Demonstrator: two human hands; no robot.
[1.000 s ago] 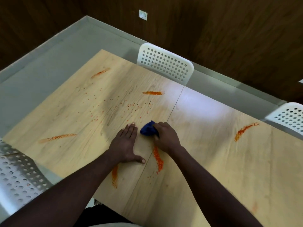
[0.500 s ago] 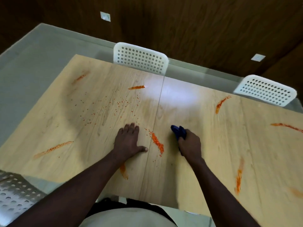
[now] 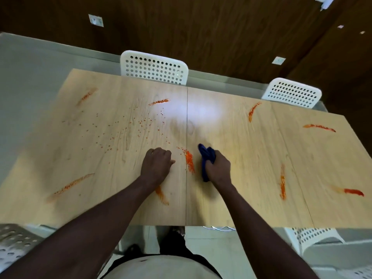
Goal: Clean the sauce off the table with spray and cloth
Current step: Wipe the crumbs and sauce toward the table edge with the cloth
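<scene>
Gripping a crumpled dark-blue cloth, the right hand presses it onto the pale wood-grain table; a grainy orange sauce streak lies just left; the left hand rests fisted, empty.

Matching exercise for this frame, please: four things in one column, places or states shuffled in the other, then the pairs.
1. crumpled blue cloth
2. left hand
3. white perforated plastic chair
4. grainy orange sauce streak

A. beyond the far edge of the light wooden table
B. between both hands
C. gripped by the right hand
D. curled, empty, on the table

Pairs: 1-C; 2-D; 3-A; 4-B
</scene>
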